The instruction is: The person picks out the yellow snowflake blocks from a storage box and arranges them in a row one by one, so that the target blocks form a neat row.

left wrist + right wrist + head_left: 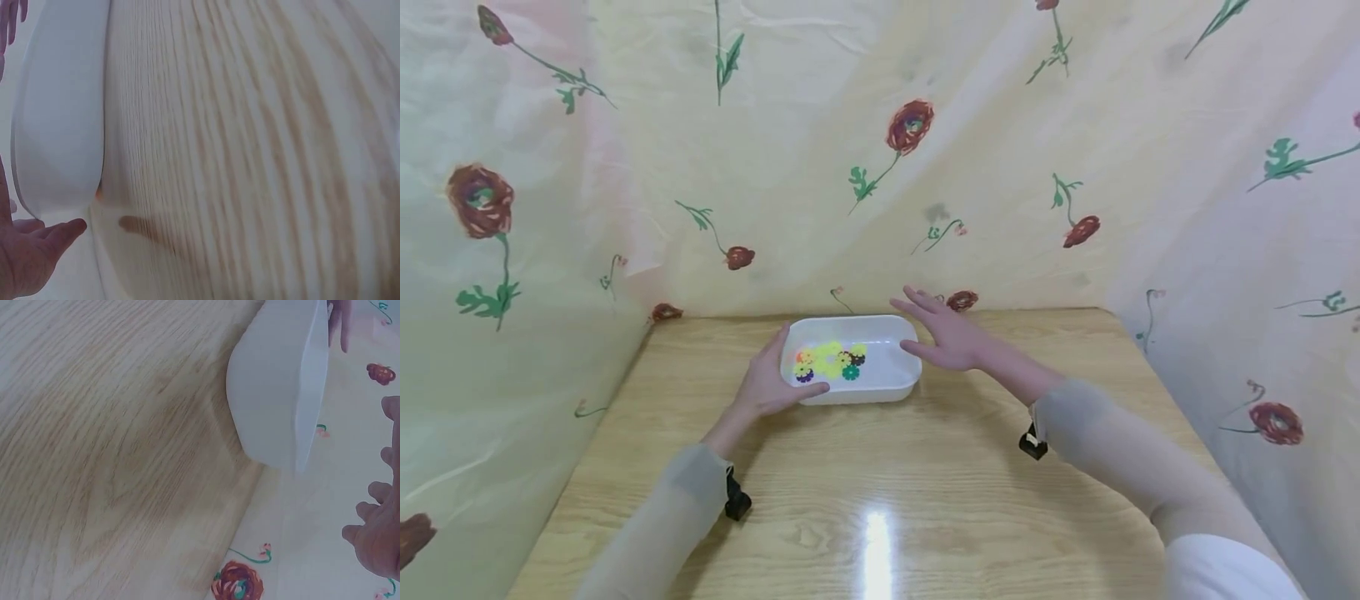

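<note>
White tray sat flat on the wooden table, near its back edge and in front of the flowery cloth, with both hands up around it. Small flower-shaped pieces, mostly yellow plus some green and darker ones, were bunched toward its left half; I figure the raised walls were there to stop them wandering off. Left hand was spread around the left end, thumb stretched along the front side, fingers not curled in. Looked to me more like steadying than gripping, and I can't tell how firmly it touched. Right hand had its fingers fanned well apart and held nothing, thumb over the right rim; the right wrist view showed it clear of the tray, so probably no support from that side.
</note>
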Demonstrator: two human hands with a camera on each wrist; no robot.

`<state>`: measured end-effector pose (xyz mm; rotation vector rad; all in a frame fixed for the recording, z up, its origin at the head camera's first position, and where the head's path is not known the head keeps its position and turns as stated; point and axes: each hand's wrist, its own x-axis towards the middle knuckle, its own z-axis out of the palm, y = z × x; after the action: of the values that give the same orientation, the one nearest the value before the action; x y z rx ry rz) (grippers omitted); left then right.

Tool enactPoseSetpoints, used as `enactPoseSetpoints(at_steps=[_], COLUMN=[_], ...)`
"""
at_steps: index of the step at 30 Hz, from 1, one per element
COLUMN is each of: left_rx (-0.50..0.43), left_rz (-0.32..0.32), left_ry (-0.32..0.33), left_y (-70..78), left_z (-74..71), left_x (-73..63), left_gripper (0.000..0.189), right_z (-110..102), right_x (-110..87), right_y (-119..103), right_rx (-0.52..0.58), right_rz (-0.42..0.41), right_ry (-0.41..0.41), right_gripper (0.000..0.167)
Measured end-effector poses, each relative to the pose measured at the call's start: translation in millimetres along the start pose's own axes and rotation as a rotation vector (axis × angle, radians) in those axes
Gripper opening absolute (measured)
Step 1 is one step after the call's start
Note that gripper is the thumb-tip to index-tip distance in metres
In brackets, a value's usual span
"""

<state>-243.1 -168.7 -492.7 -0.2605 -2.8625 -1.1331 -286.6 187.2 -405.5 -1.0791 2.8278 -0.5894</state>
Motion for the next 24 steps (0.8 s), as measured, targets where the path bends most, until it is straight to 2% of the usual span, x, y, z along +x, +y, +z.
enactPoseSetpoints(at_steps=[7, 12, 18, 24], left_rx=[0.001, 0.005, 0.005, -0.005], left_rz=[0.006, -0.006, -0.030, 0.010], left_ry=[0.014, -0.002, -0.026, -0.009], left_y=[1.3, -0.2, 0.9, 1.9], left_z=[2.7, 2.2, 2.1, 2.3], left_x=[6.1, 8.4, 8.9, 10.7], left_gripper=[0.147, 0.152, 0.146, 0.137], right_z=[5.9, 19.1, 37.4, 51.9], right_x=[12.5, 27.6, 45.1, 62.9], right_y=[1.9, 0.6, -10.0, -20.8], right_rx=[-0.006, -0.019, -0.038, -0.053], right_rz=[0.019, 0.016, -0.037, -0.087], right_ry=[0.001, 0.014, 0.041, 0.047], right_gripper=[0.069, 0.066, 0.055, 0.042])
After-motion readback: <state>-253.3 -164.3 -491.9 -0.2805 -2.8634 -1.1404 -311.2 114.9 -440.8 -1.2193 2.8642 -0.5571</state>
